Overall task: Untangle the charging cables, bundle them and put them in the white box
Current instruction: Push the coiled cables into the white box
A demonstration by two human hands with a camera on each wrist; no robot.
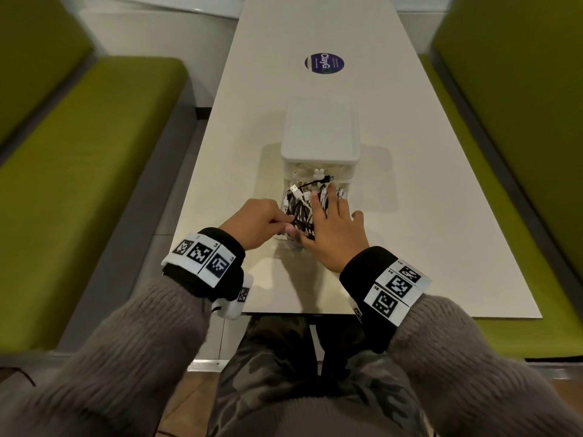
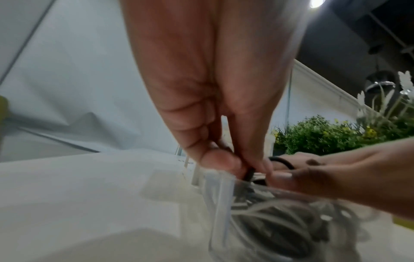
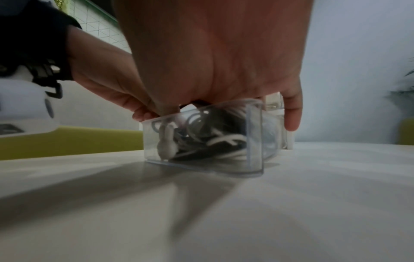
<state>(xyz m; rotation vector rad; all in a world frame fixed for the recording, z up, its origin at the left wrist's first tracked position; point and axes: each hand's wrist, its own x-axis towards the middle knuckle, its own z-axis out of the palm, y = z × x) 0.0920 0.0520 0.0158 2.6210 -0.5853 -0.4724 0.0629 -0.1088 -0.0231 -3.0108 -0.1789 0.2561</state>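
Note:
A white box (image 1: 320,134) stands mid-table, its clear drawer (image 3: 255,138) pulled out toward me. The drawer is packed with coiled black and white charging cables (image 1: 299,203). At the drawer's near left corner my left hand (image 1: 288,223) pinches a black cable (image 2: 248,172) between thumb and fingers. My right hand (image 1: 331,222) lies flat on top of the cables with its fingers straight and spread, and its little finger (image 3: 291,113) hangs outside the drawer's right wall. In the right wrist view the cables (image 3: 212,138) show through the clear front wall.
The long cream table (image 1: 410,247) carries a round purple sticker (image 1: 324,63) beyond the box. Green benches (image 1: 79,168) run along both sides. Potted plants (image 2: 325,136) show in the left wrist view.

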